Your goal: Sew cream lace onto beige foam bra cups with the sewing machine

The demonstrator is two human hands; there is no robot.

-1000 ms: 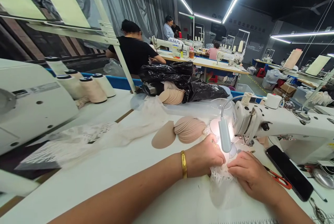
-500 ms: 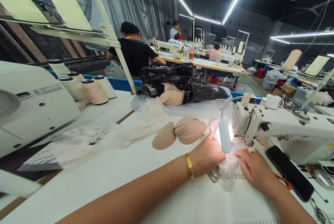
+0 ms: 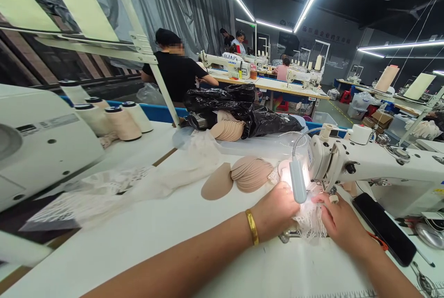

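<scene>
White lace fabric (image 3: 310, 223) with a fringed, openwork edge lies at the needle area of a sewing machine (image 3: 342, 161). My left hand (image 3: 279, 207), a gold bracelet at its wrist, is closed on the left part of the lace fabric; a grey lamp head (image 3: 298, 182) covers some of its fingertips. On the right side of the lace, my right hand (image 3: 338, 217) pinches the fabric with thumb and forefinger, close to the presser foot. Under the bright lamp light, the needle and stitching are hard to make out. Left of the machine lie fanned beige cup pads (image 3: 253, 174).
A black phone (image 3: 385, 228) and orange-handled scissors (image 3: 378, 241) lie right of my right hand. Sheer lace (image 3: 173, 173) stretches across the table's left. Behind are a black plastic bag (image 3: 270, 120) and thread cones (image 3: 123, 124). A co-worker (image 3: 176, 71) sits beyond.
The lace fabric has shifted slightly away from me towards the machine, and its fringe now bunches between my hands. Both hands keep nearly the same place.
</scene>
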